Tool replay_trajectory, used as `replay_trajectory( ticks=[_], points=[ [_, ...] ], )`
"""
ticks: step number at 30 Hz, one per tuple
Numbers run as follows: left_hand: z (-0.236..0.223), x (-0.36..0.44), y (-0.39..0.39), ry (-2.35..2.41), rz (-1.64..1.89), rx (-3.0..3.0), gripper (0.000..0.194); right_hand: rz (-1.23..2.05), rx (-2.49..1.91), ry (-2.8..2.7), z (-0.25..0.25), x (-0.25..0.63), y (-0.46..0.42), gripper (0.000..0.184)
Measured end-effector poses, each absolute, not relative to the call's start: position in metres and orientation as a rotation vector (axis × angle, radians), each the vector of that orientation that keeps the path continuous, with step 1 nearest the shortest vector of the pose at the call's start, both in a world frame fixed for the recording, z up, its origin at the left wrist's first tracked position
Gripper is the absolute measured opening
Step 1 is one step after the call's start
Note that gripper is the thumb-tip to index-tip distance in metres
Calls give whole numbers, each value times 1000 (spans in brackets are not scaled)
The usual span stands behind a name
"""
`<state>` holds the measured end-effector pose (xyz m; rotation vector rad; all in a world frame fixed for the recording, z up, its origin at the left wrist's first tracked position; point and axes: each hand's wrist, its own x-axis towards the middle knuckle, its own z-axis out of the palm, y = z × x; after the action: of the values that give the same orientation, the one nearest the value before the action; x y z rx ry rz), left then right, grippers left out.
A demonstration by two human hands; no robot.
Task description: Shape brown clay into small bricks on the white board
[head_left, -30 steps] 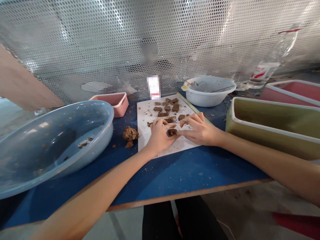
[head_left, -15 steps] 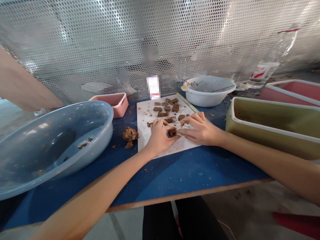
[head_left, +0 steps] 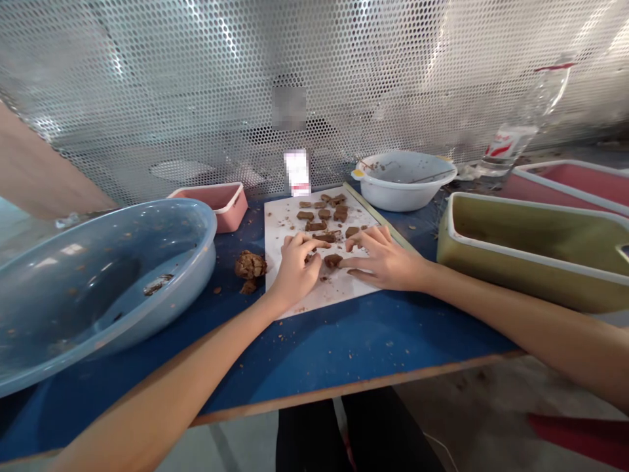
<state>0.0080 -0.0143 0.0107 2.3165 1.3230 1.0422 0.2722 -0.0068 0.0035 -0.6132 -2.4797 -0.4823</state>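
A small brown clay piece lies on the white board between my hands. My left hand rests just left of it, thumb and fingers curved and apart; a bit of brown shows under them, partly hidden. From the right, my right hand reaches in with parted fingers, one fingertip against or very near the piece. Beyond my fingers lie several shaped clay pieces in rough rows, and a longer clay strip. A rough clay lump sits left of the board.
A large blue basin stands at left, with a small pink box behind it. To the right are a white basin, an olive planter box, a pink planter and a plastic bottle. Perforated metal sheet closes the back.
My left hand has drawn away leftward from the clay piece, which now shows more fully on the board. My right hand stays close to it. The view has shifted slightly.
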Motion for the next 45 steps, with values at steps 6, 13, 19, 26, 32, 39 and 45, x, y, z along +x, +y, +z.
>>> replay_trajectory(
  ticks=[6, 13, 19, 26, 32, 39, 45],
  points=[
    [8, -6, -4, 1188, 979, 2522, 31, -513, -606, -2492, 1, 269, -5, 16],
    [5, -7, -4, 1100, 866, 2656, 31, -570, -569, -2468, 4, 262, -6, 17],
    [11, -5, -9, 1090, 827, 2642, 32, -524, -606, -2473, 4, 267, -6, 12],
    [8, -8, -8, 1086, 863, 2670, 40, -573, -641, -2404, 9, 262, -14, 12],
    [4, -12, -2, 1185, 1072, 2549, 39, -477, -597, -2510, 25, 245, -3, 19],
    [6, -3, -11, 1233, 1019, 2402, 45, -469, -649, -2413, 10, 248, -9, 12],
    [3, 6, -22, 1369, 1045, 2281, 39, -627, -617, -2343, 1, 246, -10, 6]
  ],
)
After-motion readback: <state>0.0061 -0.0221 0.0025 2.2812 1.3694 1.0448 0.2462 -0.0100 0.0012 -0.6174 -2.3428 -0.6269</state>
